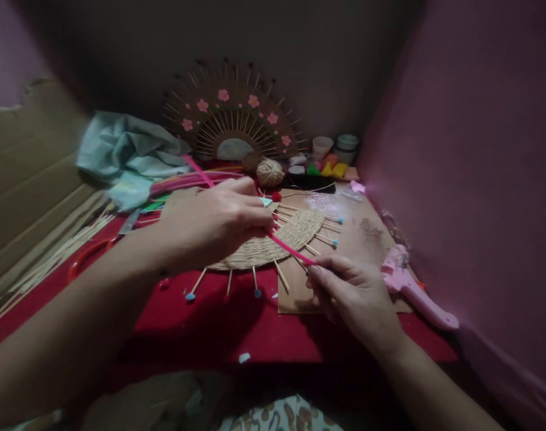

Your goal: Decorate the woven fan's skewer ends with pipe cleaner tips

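Note:
A bright pink strip [291, 246] runs slantwise between both hands, above a woven fan of twine and thin sticks [250, 254]. My left hand [230, 212] is closed round the strip's middle, and its far end sticks out up and to the left. At the strip's near end, my right hand [340, 284] pinches it between thumb and fingers. Several of the fan's stick tips carry small blue blobs [190, 297]. My left hand and forearm hide part of the fan.
Behind stand a flowered fan [223, 96], a twine ball [270, 172] and cups [322, 146]. A pink glue gun [419, 293] lies right by the wall. Left are teal cloth [120, 143], orange-handled scissors [87, 257] and loose sticks [52, 263]. Brown board [295, 299] lies under the fan's right side.

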